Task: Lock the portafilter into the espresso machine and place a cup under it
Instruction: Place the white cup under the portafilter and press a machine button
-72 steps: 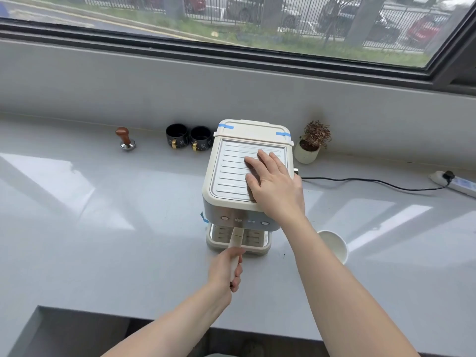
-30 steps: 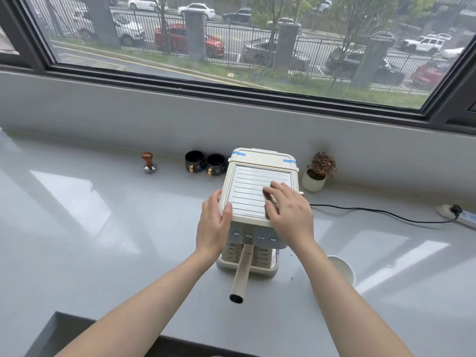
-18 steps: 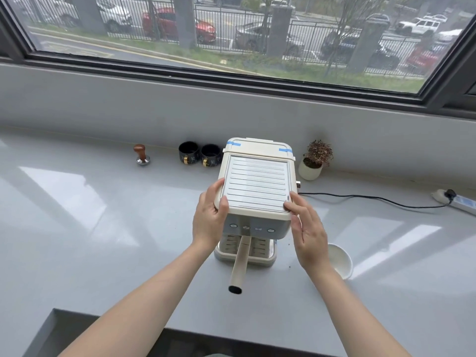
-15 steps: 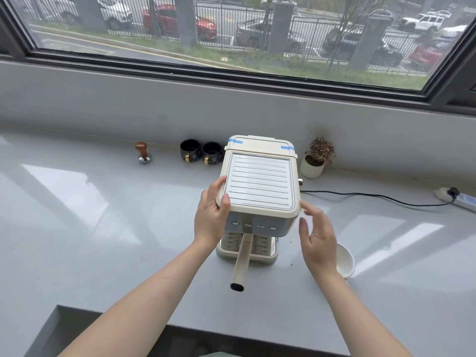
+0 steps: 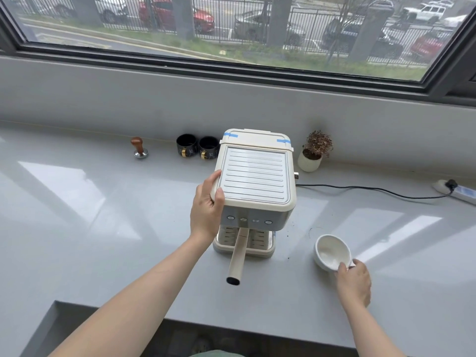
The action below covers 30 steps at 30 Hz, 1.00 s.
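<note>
A cream espresso machine point(image 5: 255, 176) stands on the grey counter point(image 5: 90, 228). The portafilter's cream handle point(image 5: 238, 255) sticks out from under its front, pointing toward me; the basket end is hidden under the machine. My left hand point(image 5: 207, 207) grips the machine's top left corner. A white cup point(image 5: 331, 251) sits on the counter to the right of the machine, tilted toward me. My right hand point(image 5: 354, 282) holds the cup at its near side, fingers closed on the handle area.
Two black cups point(image 5: 197, 146) and a wooden-topped tamper point(image 5: 139, 148) stand at the back left. A small potted plant point(image 5: 313, 152) is behind the machine's right side. A black cable point(image 5: 373, 190) runs right to a power strip point(image 5: 458, 191). The counter's front edge is near me.
My right hand left the machine's right side, dropped down to the right and took hold of the white cup. My left hand stays on the machine's left corner.
</note>
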Each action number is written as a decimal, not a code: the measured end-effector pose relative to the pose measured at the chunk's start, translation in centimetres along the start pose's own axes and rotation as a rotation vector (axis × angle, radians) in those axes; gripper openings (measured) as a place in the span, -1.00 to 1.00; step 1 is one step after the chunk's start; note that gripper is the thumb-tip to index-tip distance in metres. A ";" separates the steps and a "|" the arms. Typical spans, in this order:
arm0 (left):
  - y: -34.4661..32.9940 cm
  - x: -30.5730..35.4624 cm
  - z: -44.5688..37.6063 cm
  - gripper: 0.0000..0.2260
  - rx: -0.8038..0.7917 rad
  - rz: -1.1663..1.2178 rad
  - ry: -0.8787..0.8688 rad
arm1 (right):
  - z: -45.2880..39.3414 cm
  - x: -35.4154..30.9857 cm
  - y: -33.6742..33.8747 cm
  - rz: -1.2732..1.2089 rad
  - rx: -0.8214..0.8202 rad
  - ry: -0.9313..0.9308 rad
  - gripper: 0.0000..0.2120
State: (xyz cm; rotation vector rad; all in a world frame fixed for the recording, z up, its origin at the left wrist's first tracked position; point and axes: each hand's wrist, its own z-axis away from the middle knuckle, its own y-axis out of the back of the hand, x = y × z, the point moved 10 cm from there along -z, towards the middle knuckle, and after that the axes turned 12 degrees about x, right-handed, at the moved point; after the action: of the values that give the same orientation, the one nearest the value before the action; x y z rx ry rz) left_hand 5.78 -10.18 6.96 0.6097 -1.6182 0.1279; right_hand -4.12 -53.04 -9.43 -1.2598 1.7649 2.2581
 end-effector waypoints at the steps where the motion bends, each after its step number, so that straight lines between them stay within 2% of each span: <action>1: 0.0 0.0 0.0 -0.53 0.001 0.004 0.001 | -0.1 0.7 -0.7 -0.032 -0.061 -0.031 -0.63; 4: -0.1 -0.2 0.0 -0.53 -0.001 0.001 0.002 | 0.3 2.4 -2.5 -0.154 -0.218 -0.156 -0.64; 7: -0.1 -0.2 0.0 -0.54 -0.002 -0.003 -0.001 | 0.2 3.4 -3.4 -0.259 -0.278 -0.261 -0.61; 13: -0.2 -0.1 0.1 -0.52 -0.014 -0.016 0.006 | 1.7 2.8 -3.9 -0.453 -0.378 -0.379 -0.71; 21: -0.4 -0.1 0.1 -0.55 -0.057 -0.026 0.010 | 1.3 2.4 -4.4 -0.438 -0.374 -0.347 -0.67; 30: -0.1 0.0 0.0 -0.56 -0.061 -0.037 0.013 | 4.3 -2.6 -5.7 -0.535 -0.539 -0.249 -0.73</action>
State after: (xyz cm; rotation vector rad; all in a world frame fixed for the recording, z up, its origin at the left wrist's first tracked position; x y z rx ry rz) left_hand 5.81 -10.27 6.92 0.5910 -1.5917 0.0550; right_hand -2.18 -46.30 -12.31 -1.2362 0.6434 2.4616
